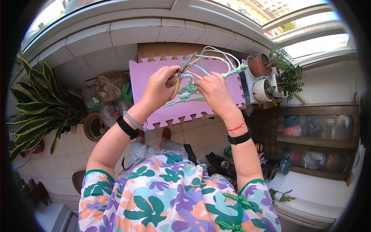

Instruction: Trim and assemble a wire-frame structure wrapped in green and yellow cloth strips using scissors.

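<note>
In my left hand [163, 85] is a pair of scissors [189, 64], its worn metal blades parted and pointing up and away from me. The pale yellow handle loop shows below my fingers. My right hand [213, 90] has its fingertips closed on a pale green wrapped bundle [189, 88]. A thin yellow strip [197, 76] runs up to those fingers. Wrapped pale green and white cords or wires [220, 52] form loops beyond my hands and join in a thicker green wrapped part [238, 69]. Under all this lies a pink interlocking foam mat [174, 114].
Potted plants [261, 65] stand on a white rack right of the mat. Plastic bags [108, 87] and a large snake plant [40, 101] are at left. Beyond the mat are a brown board [162, 49] and a tiled ledge [134, 30] below windows. A cabinet [318, 142] stands at right.
</note>
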The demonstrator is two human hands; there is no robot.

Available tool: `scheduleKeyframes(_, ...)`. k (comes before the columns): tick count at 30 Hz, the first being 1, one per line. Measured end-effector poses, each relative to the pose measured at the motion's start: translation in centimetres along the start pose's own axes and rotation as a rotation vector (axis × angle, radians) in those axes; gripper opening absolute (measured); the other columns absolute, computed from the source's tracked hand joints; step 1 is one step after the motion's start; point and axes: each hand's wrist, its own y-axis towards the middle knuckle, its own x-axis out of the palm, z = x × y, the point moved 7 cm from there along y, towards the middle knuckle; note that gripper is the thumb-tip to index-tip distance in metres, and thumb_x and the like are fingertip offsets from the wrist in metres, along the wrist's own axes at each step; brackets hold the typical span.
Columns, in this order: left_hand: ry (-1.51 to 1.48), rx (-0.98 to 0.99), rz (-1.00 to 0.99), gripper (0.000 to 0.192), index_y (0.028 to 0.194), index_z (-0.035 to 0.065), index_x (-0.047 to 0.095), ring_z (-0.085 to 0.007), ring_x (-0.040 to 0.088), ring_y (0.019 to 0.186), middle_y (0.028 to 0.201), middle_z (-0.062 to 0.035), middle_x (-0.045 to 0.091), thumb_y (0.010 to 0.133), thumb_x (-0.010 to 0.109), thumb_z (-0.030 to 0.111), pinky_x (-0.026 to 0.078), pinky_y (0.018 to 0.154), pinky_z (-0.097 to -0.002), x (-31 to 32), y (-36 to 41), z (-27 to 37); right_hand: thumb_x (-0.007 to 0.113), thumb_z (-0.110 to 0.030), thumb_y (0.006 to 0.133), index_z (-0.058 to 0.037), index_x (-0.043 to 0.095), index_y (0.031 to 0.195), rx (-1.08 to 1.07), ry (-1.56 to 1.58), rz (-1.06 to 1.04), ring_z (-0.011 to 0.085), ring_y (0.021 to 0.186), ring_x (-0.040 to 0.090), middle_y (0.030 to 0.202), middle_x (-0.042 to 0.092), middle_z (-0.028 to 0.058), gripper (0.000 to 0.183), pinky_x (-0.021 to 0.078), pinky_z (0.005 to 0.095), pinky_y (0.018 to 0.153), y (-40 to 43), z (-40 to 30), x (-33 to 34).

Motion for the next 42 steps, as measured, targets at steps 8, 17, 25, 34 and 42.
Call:
scheduleKeyframes(8, -0.112, -0.182, 0.026, 0.040, 0.115, 0.0000, 0.062, -0.0141, 0.053, 0.071, 0.083, -0.0068, 0.059, 0.080, 0.080, 0.010, 0.048, 0.065, -0.0288, -1.1, -0.2, -3.1, 0.071, -0.019, 0.082, -0.0102, 0.069, 0.086, 0.038, 0.317, 0.069, 0.0222, 0.070, 0.060, 0.075, 0.066, 0.0015, 0.010, 0.0397, 0.0354, 0.071, 0.9, -0.2, -1.0)
scheduleKeyframes(17, -0.060, -0.142, -0.045, 0.042, 0.118, -0.0003, 0.061, -0.0092, 0.049, 0.072, 0.082, -0.0017, 0.055, 0.082, 0.080, 0.011, 0.045, 0.065, -0.0251, -1.1, 0.9, -2.4, 0.070, -0.016, 0.081, -0.0033, 0.066, 0.091, 0.023, 0.445, -0.141, 0.0283, 0.074, 0.060, 0.078, 0.064, 0.0106, 0.016, 0.0457, 0.0377, 0.070, 2.2, -0.6, -0.6)
scheduleKeyframes(25, 0.051, -0.096, 0.061, 0.043, 0.120, 0.0000, 0.058, -0.0108, 0.053, 0.077, 0.087, -0.0058, 0.057, 0.084, 0.078, 0.010, 0.047, 0.070, -0.0261, -3.5, 1.1, -1.4, 0.066, -0.023, 0.089, -0.0015, 0.062, 0.093, 0.208, 0.328, -0.152, 0.0376, 0.082, 0.062, 0.083, 0.064, 0.0164, 0.023, 0.0474, 0.0459, 0.070, 3.1, 0.6, 0.0)
scheduleKeyframes(34, -0.643, -0.577, -0.160, 0.046, 0.135, 0.0032, 0.046, -0.0078, 0.056, 0.086, 0.095, -0.0008, 0.058, 0.098, 0.064, 0.023, 0.049, 0.077, -0.0232, -0.5, -6.0, 1.5, 0.056, -0.020, 0.098, 0.0025, 0.062, 0.101, 0.401, 0.669, -0.368, 0.0115, 0.078, 0.053, 0.083, 0.060, 0.0014, 0.023, 0.0446, 0.0288, 0.071, 4.6, 3.5, 1.2)
scheduleKeyframes(42, -1.049, -0.898, -0.314, 0.042, 0.134, -0.0002, 0.046, -0.0159, 0.065, 0.095, 0.106, -0.0108, 0.065, 0.100, 0.059, 0.020, 0.053, 0.079, -0.0282, 3.0, -7.4, 1.5, 0.056, -0.023, 0.099, -0.0034, 0.065, 0.105, 0.668, 0.912, -0.405, 0.0030, 0.075, 0.051, 0.088, 0.061, -0.0024, 0.022, 0.0410, 0.0191, 0.065, 5.3, 4.7, 2.9)
